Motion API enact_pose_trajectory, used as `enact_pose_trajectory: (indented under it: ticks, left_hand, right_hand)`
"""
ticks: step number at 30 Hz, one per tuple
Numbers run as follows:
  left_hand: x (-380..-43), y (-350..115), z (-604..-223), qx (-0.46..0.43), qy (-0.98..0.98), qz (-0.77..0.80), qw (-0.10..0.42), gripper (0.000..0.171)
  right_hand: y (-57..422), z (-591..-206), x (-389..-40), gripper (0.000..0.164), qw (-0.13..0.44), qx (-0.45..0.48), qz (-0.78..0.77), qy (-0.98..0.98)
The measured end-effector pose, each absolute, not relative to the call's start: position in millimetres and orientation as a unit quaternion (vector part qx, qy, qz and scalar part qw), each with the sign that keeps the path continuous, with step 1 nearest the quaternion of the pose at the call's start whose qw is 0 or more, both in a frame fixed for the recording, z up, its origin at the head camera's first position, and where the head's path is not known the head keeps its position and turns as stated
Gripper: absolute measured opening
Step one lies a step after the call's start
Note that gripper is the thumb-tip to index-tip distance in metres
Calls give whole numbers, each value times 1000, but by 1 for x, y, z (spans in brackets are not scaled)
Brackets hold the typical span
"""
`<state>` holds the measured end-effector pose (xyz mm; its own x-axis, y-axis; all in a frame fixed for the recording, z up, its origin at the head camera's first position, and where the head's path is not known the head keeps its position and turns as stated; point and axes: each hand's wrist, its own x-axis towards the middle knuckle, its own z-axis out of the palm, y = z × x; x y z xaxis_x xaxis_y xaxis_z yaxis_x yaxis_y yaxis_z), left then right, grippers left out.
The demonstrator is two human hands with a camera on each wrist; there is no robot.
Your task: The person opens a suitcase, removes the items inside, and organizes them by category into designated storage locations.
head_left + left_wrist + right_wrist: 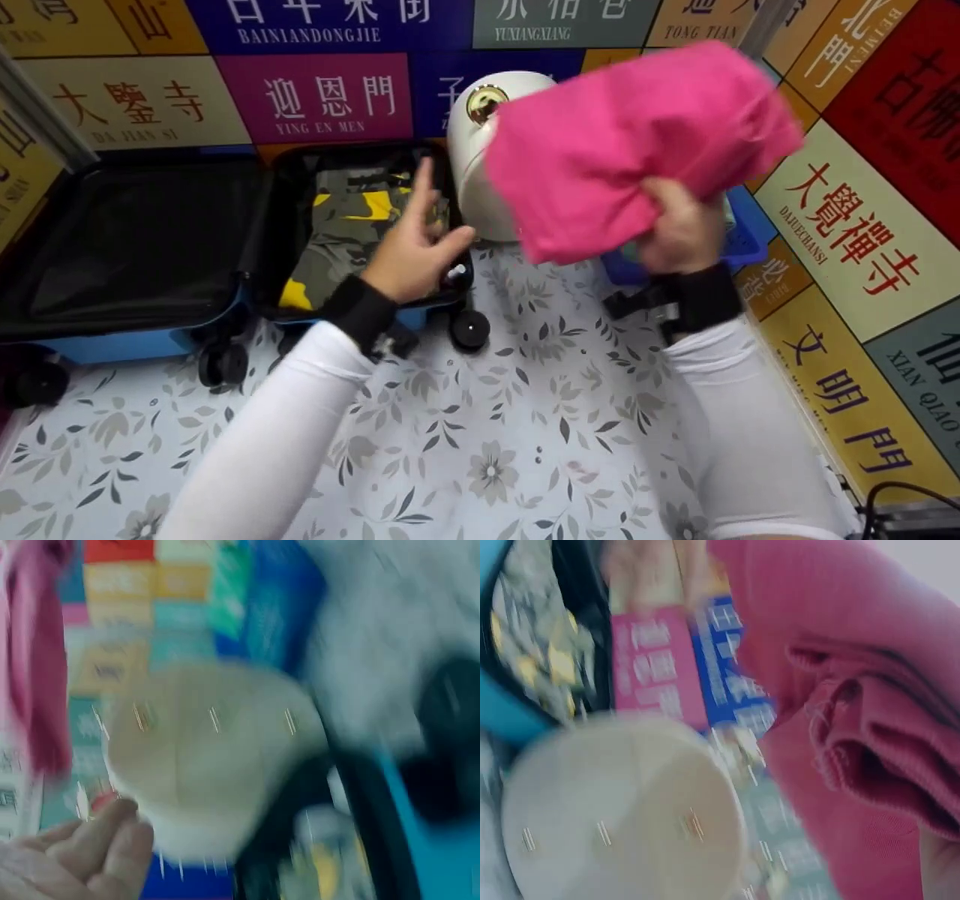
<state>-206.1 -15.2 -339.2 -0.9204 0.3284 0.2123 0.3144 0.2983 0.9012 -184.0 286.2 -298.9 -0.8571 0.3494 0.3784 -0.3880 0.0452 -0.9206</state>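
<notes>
A folded bright pink cloth item, its kind not plain, is held up by my right hand, whose fingers and thumb grip its lower edge. In the right wrist view the layered folds of the pink cloth show close up. My left hand holds nothing, with fingers extended and thumb spread, over the right edge of the open suitcase. Inside that suitcase half lie camouflage clothes in grey, black and yellow.
A rounded white container with a gold emblem stands right of the suitcase, partly behind the pink cloth. A blue basket sits behind my right hand. Black suitcase wheels stick out in front. Sign-covered walls border the floral surface.
</notes>
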Motion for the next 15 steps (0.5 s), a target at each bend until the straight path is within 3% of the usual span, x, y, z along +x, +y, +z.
enact_pose_trajectory:
  ticks: [2, 6, 15]
  left_hand:
    - [-216, -41, -353, 156, 865, 477, -2, 91]
    - [-231, -91, -381, 79, 940, 333, -16, 93]
    - [-234, -144, -431, 13, 973, 230, -13, 103]
  right_hand:
    - [310, -286, -190, 34, 239, -59, 828, -503]
    - [364, -278, -205, 49, 252, -91, 885, -382]
    - [435, -278, -254, 62, 269, -142, 891, -336]
